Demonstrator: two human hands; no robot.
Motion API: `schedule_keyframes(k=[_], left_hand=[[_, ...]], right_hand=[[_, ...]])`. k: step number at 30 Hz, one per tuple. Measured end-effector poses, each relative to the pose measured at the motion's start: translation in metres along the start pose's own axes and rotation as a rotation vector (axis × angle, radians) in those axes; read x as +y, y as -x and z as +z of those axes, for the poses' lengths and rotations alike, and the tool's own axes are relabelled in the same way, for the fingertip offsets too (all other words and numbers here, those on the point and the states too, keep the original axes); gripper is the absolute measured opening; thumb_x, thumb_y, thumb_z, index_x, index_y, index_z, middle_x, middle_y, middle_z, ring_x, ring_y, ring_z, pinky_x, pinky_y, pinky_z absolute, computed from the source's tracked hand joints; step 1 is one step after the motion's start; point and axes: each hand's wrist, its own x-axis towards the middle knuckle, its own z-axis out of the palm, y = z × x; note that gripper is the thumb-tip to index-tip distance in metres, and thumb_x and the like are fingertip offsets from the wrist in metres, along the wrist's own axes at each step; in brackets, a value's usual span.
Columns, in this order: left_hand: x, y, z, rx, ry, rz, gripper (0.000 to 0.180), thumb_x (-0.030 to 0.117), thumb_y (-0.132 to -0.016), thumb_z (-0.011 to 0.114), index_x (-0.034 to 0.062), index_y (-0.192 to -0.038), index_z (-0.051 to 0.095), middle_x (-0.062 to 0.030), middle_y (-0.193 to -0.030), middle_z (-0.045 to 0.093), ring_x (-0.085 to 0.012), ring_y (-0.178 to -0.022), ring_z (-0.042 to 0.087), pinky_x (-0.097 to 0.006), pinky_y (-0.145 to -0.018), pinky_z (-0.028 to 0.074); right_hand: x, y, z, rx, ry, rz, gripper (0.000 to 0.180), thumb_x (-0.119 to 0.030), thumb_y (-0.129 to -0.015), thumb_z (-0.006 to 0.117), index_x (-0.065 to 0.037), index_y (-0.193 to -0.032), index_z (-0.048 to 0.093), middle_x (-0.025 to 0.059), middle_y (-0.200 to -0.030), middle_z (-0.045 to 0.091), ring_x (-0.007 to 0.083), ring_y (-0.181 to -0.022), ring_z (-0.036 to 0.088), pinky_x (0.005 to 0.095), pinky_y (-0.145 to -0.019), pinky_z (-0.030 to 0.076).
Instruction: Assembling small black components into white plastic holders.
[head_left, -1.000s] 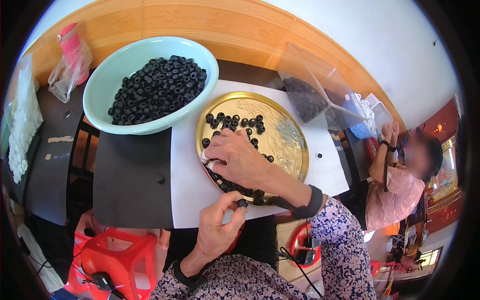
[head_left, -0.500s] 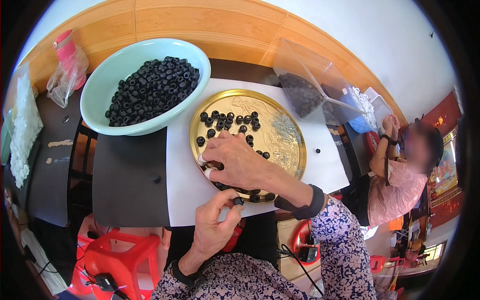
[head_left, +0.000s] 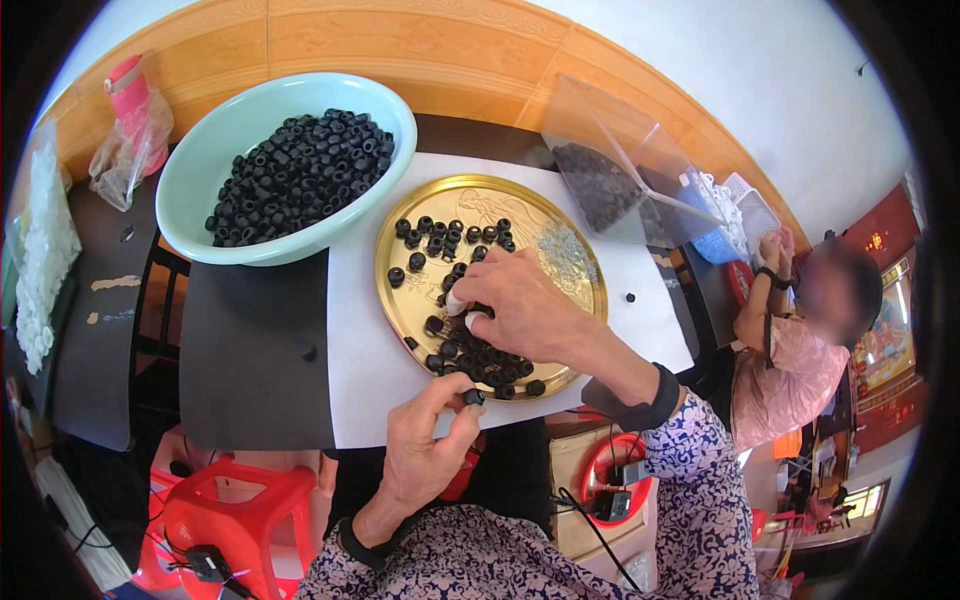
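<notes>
My left hand (head_left: 428, 440) is at the table's front edge, thumb and index finger pinching a small black hollow bead (head_left: 473, 397). Over the middle of the round gold tray (head_left: 388, 318), my right hand (head_left: 530, 305) reaches down with curled fingers, white coverings on two fingertips. Those fingertips are close together among the black beads (head_left: 485, 365) on the tray; whether one is between them is hidden. More loose beads lie toward the tray's far side. A patch of small clear pieces (head_left: 568, 252) covers its right part.
A pale green basin (head_left: 398, 150) full of black beads stands at the far left. Behind the tray on the right is a clear bin (head_left: 640, 185) with dark pieces. Single beads lie on the white sheet (head_left: 640, 330) and dark tabletop (head_left: 250, 370). A person (head_left: 790, 350) sits at the right.
My right hand has shifted right, from the tray's left side toward its middle, uncovering beads near the front rim. My left hand keeps its bead in nearly the same place.
</notes>
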Motion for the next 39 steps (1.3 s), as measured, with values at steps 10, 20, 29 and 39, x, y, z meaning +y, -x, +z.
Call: schedule_keyframes(k=[10,20,29,39], left_hand=[[0.007,-0.001,0.001,0.033,-0.011,-0.075,0.024,-0.001,-0.077,0.062,-0.0019,-0.101,0.056,-0.0105,-0.074,0.061,-0.0170,-0.067,0.061,-0.028,-0.064,0.048],[0.007,-0.002,0.002,-0.016,-0.015,-0.031,0.021,-0.006,-0.083,0.055,-0.0030,-0.103,0.055,-0.0046,-0.083,0.062,-0.0074,-0.076,0.057,-0.019,-0.065,0.045],[0.006,-0.001,0.002,0.016,0.030,-0.038,0.020,-0.008,-0.083,0.053,-0.0025,-0.102,0.055,-0.0043,-0.081,0.061,-0.0084,-0.075,0.059,-0.020,-0.066,0.046],[0.011,0.000,0.007,0.050,0.049,-0.086,0.018,-0.006,-0.084,0.053,-0.0027,-0.102,0.056,-0.0051,-0.082,0.060,-0.0085,-0.076,0.057,-0.022,-0.069,0.046]], right_hand=[[-0.012,-0.008,0.020,0.141,-0.172,-0.117,0.023,-0.009,-0.067,0.066,-0.009,-0.090,0.064,0.0046,-0.090,0.059,0.0241,-0.091,0.049,0.0401,-0.078,0.035],[-0.017,-0.018,0.028,0.114,-0.108,-0.178,0.025,-0.013,-0.064,0.069,-0.009,-0.089,0.065,0.0031,-0.093,0.054,0.0227,-0.094,0.045,0.0402,-0.077,0.034],[0.010,0.006,0.000,0.375,-0.569,0.148,0.019,-0.008,-0.069,0.065,-0.002,-0.086,0.060,0.0086,-0.072,0.062,0.0212,-0.069,0.061,0.0326,-0.069,0.049],[0.061,0.047,0.019,0.431,-0.301,0.124,0.016,-0.002,-0.071,0.060,0.001,-0.087,0.060,0.0121,-0.067,0.061,0.0224,-0.058,0.059,0.0324,-0.058,0.049]])
